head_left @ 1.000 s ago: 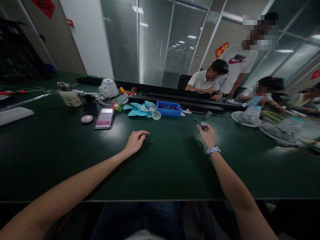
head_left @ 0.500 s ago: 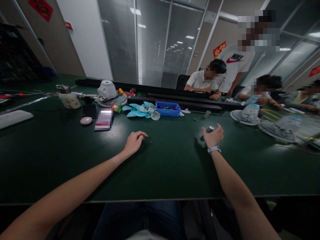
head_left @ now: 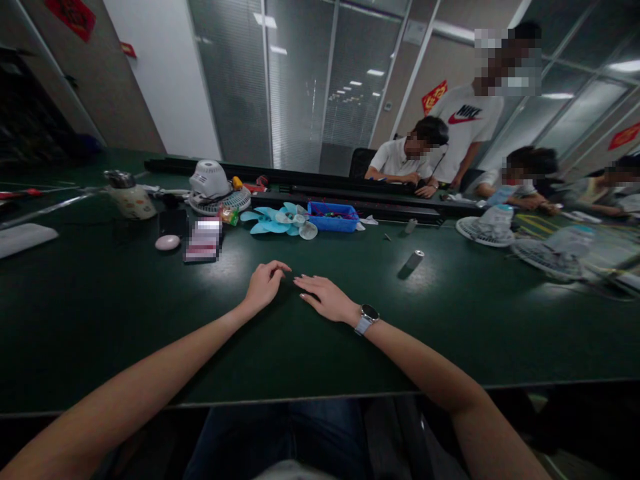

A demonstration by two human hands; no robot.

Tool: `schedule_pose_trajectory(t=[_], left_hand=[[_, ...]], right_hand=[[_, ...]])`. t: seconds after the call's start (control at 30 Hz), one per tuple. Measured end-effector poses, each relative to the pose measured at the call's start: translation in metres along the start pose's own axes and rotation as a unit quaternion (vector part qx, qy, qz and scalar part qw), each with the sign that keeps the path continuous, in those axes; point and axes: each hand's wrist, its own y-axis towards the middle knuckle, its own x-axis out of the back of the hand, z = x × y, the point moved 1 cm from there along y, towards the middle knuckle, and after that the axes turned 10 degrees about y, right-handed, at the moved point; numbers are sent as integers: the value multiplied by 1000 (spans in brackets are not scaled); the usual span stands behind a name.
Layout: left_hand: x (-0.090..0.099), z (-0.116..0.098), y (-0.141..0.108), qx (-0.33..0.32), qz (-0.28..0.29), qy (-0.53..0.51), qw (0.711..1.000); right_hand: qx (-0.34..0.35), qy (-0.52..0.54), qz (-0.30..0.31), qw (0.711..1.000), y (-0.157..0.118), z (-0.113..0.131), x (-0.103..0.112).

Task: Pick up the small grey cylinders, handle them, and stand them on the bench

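My left hand (head_left: 265, 283) rests on the green table (head_left: 240, 360), fingers loosely curved and apart, holding nothing visible. Just to its right, my right hand (head_left: 326, 297) lies palm down with its fingers stretched out, a watch (head_left: 369, 316) on the wrist. The fingertips of both hands are close together with a small gap. A small metal cylinder (head_left: 415, 259) stands on the table to the right of my right hand, touched by neither hand. Behind it are a smaller cylinder (head_left: 411, 226) and a tiny thin piece (head_left: 387, 237).
Behind my hands sit blue fan blades (head_left: 275, 220), a blue bin (head_left: 333, 219) with wires, a phone (head_left: 203, 241), a pink oval object (head_left: 167, 243) and a white fan (head_left: 209, 180). More fan parts (head_left: 487, 227) lie right. People work across the table.
My right hand has moved left, away from the metal cylinder, to beside my left hand. The cylinder stays on the table. My left hand has hardly moved; the whole view shifted slightly.
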Motion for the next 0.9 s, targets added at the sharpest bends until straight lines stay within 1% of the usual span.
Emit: schedule_pose_trajectory(t=[0.23,0.3,0.37,0.4,0.43,0.5,0.53,0.57,0.6,0.63,0.67,0.73,0.83,0.9], left_hand=[[0,1,2,12,11,-9,1000],[0,2,2,14,14,-8,1000],[0,4,2,19,19,-7,1000],[0,5,2,21,22,-6,1000],[0,5,2,23,25,-6,999],[0,6,2,23,30,-8,999],[0,6,2,21,31,-7,999],[0,5,2,18,32,-6,999],[0,5,1,15,32,-4,999],[0,5,1,11,30,-1,999],[1,4,1,8,28,1,1000],[1,3,1,4,23,1,1000],[1,1,0,2,18,0,1000],[1,0,0,2,17,1,1000]], right_hand=[[9,-18,-73,997,-2,-8,1],[13,-54,-105,993,-9,-17,15],[3,-116,-174,978,-23,-36,43],[-16,-151,-224,963,-34,-48,62],[-45,-186,-280,941,-46,-62,82],[-126,-244,-388,880,-76,-91,122],[-169,-262,-428,848,-90,-104,139],[-209,-273,-456,821,-104,-117,152],[-244,-277,-473,800,-115,-127,162],[-272,-277,-482,786,-125,-136,169],[-294,-273,-481,779,-132,-144,171],[-318,-262,-463,785,-138,-153,170],[-324,-246,-437,803,-137,-159,163],[-325,-240,-443,800,-136,-160,160]])
